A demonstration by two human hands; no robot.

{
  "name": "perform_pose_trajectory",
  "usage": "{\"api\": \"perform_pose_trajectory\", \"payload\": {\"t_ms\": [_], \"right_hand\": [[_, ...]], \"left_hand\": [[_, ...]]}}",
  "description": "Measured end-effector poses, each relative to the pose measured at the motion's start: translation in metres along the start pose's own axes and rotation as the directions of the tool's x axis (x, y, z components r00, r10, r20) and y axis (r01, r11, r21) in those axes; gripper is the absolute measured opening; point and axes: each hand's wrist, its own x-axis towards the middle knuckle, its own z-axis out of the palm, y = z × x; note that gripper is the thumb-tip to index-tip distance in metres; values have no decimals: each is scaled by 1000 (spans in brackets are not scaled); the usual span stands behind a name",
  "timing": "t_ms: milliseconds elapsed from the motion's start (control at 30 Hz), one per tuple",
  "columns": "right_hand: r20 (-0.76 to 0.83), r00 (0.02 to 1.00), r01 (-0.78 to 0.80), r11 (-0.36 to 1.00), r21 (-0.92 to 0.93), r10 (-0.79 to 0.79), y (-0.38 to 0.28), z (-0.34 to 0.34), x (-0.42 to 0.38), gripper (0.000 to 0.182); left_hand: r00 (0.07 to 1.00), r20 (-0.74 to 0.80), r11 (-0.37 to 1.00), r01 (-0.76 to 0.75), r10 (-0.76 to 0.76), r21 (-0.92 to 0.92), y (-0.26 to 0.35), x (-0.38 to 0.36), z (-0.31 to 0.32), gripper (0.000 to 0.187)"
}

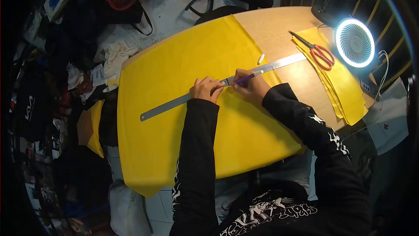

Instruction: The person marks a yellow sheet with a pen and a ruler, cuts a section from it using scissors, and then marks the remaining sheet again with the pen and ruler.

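A large yellow sheet (pixel 166 70) covers much of the wooden table. A long metal ruler (pixel 163 108) lies slantwise across it, its right end reaching past the sheet's edge. My left hand (pixel 205 89) presses on the ruler near its middle, fingers bent and close together; a small thing at its fingertips is too small to make out. My right hand (pixel 251 86) grips a purple pen (pixel 248 78) with a white end, its tip hidden close to the ruler's edge. A small white piece (pixel 261 58) rests near the sheet's right edge, above the ruler.
Red-handled scissors (pixel 322 57) lie on folded yellow pieces (pixel 345 92) at the table's right. A lit round fan (pixel 355 43) stands behind them, with cables beside it. Dark chairs (pixel 218 13) are beyond the far edge; assorted items crowd the floor at left.
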Motion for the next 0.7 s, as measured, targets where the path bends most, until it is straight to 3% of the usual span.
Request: {"api": "perform_pose_trajectory", "payload": {"t_ms": [700], "right_hand": [[12,999,45,998,-52,-44,-1,-2,0,16]], "left_hand": [[1000,-5,1000,0,0,-10,-1,0,1,17]]}}
